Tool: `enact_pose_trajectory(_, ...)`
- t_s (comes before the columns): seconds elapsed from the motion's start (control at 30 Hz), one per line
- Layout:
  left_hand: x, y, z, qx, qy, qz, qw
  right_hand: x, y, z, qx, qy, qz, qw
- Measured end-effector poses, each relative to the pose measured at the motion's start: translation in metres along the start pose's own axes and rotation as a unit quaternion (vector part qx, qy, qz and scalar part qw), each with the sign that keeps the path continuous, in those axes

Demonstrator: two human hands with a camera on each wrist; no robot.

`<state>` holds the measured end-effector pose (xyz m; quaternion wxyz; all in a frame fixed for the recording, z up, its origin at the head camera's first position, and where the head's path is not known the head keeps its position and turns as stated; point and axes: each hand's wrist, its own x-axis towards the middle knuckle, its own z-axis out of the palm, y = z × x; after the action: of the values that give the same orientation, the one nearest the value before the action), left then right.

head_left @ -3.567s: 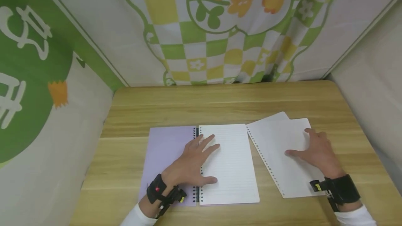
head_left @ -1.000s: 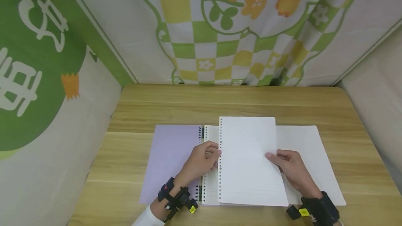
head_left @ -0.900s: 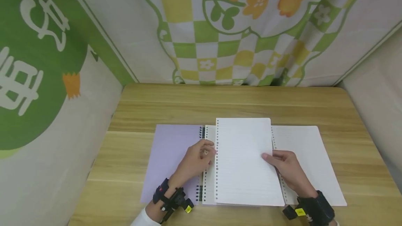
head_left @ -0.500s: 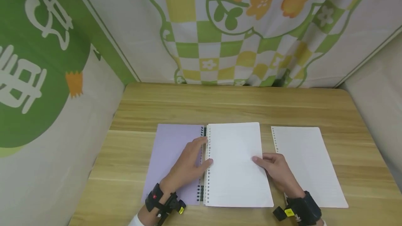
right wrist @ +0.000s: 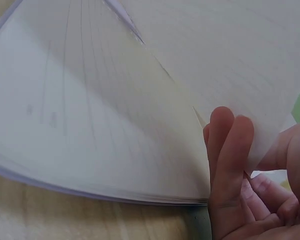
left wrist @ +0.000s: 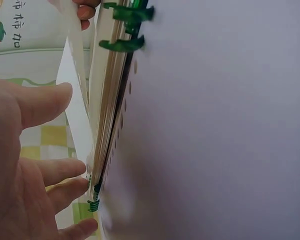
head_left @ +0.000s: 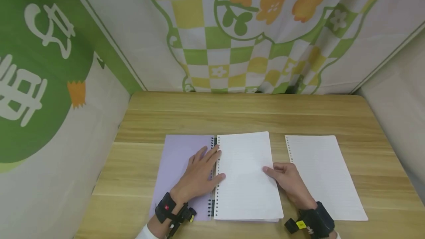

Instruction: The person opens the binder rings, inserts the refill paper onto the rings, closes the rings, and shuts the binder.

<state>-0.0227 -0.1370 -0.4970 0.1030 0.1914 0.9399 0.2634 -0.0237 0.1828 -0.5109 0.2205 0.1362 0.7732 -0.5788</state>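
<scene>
A ring binder notebook lies spread on the table, its purple cover to the left and its pages to the right. Over those pages is a loose-leaf sheet with punched holes along its left edge. My right hand pinches the sheet's right edge between thumb and fingers. In the right wrist view the sheet is raised above the notebook pages. My left hand, fingers extended, lies across the cover and binding, fingertips at the sheet's holes. The left wrist view shows parted green binder rings.
Another punched loose-leaf sheet lies flat on the wooden table, right of the notebook. A patterned curtain hangs behind the table's far edge, with fabric walls on both sides.
The upper loose-leaf sheet has gone from the right onto the notebook's pages, its holes now near the rings. My left hand has spread from a curled pose. The other sheet stays at right.
</scene>
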Motion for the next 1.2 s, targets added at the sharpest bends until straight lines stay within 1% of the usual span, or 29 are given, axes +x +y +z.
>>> enact_pose_trajectory(0.23,0.002,-0.001,-0.003,0.010,-0.006,0.001,0.9999,-0.001,-0.002,0.002,-0.006,0.000,-0.001,1.0000)
enact_pose_trajectory(0.43,-0.002,0.000,-0.005,0.017,-0.018,0.001,0.9997,-0.001,-0.003,0.002,-0.015,0.001,0.004,0.9999)
enact_pose_trajectory(0.63,-0.012,0.002,-0.006,0.009,-0.038,0.008,0.9992,0.000,-0.002,0.001,-0.018,0.001,0.001,0.9998)
enact_pose_trajectory(0.83,-0.026,-0.001,-0.007,-0.005,-0.074,0.032,0.9967,0.000,-0.004,0.000,-0.021,-0.006,-0.006,0.9997)
enact_pose_trajectory(0.93,-0.031,-0.003,-0.008,-0.005,-0.094,0.045,0.9945,0.000,-0.006,-0.001,-0.039,-0.011,-0.018,0.9990)
enact_pose_trajectory(1.0,-0.032,-0.004,-0.009,-0.001,-0.104,0.051,0.9933,0.000,-0.007,-0.003,-0.065,-0.013,-0.032,0.9973)
enact_pose_trajectory(1.1,-0.033,-0.005,-0.010,0.006,-0.111,0.058,0.9921,0.000,-0.009,-0.008,-0.098,-0.012,-0.048,0.9940)
enact_pose_trajectory(1.2,-0.034,-0.006,-0.010,0.012,-0.115,0.059,0.9916,-0.001,-0.011,-0.015,-0.112,-0.014,-0.056,0.9920)
